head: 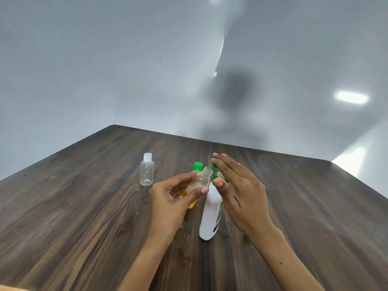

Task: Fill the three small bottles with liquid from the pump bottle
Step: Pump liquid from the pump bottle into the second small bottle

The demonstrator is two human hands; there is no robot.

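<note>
On the table (84,206), the left hand (170,198) pinches an uncapped small bottle (201,179), tilted beside the pump bottle (211,215). Right hand (237,190) lies on the pump, fingers straight. A capped clear bottle (147,170) stands left; a yellow bottle (194,185) is behind.

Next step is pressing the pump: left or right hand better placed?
Right. The right hand lies with straight fingers over the green pump head of the white pump bottle. The left hand is busy gripping the uncapped small bottle tilted at the nozzle.
</note>
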